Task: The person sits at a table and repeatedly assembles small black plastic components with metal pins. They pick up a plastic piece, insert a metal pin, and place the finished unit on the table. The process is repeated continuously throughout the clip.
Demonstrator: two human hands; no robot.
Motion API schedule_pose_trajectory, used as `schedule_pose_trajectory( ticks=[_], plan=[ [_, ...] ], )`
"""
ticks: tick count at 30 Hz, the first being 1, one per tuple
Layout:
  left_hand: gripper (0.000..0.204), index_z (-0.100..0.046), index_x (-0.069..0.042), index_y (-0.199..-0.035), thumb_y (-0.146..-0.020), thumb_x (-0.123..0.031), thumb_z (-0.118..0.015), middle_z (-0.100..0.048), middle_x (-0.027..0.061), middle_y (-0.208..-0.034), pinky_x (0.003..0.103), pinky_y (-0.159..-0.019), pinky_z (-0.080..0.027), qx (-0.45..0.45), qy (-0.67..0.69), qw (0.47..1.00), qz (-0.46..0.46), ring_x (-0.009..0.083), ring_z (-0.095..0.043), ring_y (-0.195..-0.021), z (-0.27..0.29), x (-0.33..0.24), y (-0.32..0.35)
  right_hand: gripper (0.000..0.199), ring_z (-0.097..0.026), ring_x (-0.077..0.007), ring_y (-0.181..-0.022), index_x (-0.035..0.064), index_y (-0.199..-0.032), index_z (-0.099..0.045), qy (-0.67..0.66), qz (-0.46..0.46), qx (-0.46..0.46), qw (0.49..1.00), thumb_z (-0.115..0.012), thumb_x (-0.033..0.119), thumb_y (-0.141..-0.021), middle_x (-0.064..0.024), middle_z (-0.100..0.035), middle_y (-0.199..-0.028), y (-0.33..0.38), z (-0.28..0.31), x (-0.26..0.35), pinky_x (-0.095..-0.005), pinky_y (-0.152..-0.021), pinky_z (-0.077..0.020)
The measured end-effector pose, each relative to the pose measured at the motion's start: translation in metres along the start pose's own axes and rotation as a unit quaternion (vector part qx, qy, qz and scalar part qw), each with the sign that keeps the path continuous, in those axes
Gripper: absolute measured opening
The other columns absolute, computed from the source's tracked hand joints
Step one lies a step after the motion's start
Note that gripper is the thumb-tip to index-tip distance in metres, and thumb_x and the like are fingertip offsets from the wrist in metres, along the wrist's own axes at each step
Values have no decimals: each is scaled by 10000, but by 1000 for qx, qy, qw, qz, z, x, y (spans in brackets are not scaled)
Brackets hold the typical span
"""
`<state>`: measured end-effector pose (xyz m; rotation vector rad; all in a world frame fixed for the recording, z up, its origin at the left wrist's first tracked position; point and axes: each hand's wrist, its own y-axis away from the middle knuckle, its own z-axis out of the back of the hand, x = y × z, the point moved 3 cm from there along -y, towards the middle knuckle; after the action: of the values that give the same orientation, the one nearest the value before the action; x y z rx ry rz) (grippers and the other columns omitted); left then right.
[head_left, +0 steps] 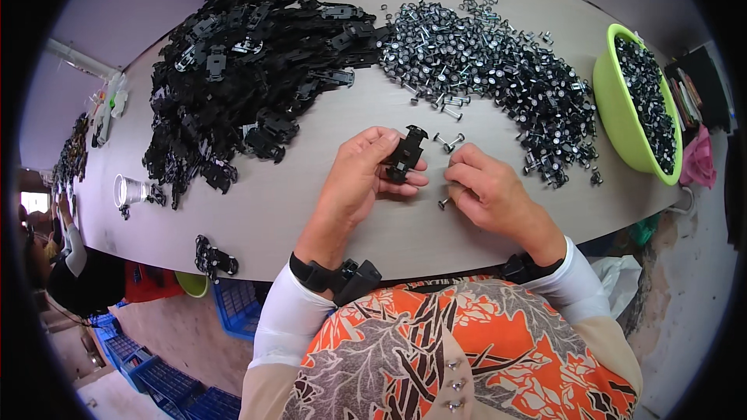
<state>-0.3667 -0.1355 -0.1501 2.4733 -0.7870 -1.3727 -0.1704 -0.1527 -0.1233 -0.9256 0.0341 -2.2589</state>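
Near the desk's [327, 210] front edge, the left hand [362, 179] grips a black plastic chassis piece [406, 152] between thumb and fingers, raised just above the surface. Just beside it, the right hand [486, 190] pinches a small wheel axle [444, 202]. Farther back lie a heap of black chassis parts [249, 62] and a spread of wheel axles [498, 62]; a green bowl [615, 109] sits at the right edge.

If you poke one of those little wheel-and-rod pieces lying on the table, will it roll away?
Probably a bit. The loose axle piece has round wheels on a thin rod, so it should roll sideways easily. It looks small and likely light. The pile lies still, so the flat table seems to keep them from wandering.
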Motion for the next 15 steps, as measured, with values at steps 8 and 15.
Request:
schedule_pose_trajectory(
  ticks=[8, 15],
  plan=[
    [228, -538, -27, -1022, -836, -3, -668, -641, 83, -881, 349, -648, -608, -19, -15, 998, -50, 257, -710, -792, 2, 3, -1, 250, -557, -284, -798, 36, -885, -582, 69, -1, 25, 997, -736, 153, -727, -112, -489, -901, 4, -14, 15, -377, -661, -484],
    [220, -566, -51, -960, -799, 18, -699, -675, 80, -886, 217, -595, -520, -18, -66, 991, -110, 170, -692, -771, 4, 3, -3, 278, -516, -294, -887, 22, -890, -571, 92, -20, 22, 995, -744, 146, -712, -115, -483, -952, 9, -7, 17, -384, -734, -472]
  ],
)
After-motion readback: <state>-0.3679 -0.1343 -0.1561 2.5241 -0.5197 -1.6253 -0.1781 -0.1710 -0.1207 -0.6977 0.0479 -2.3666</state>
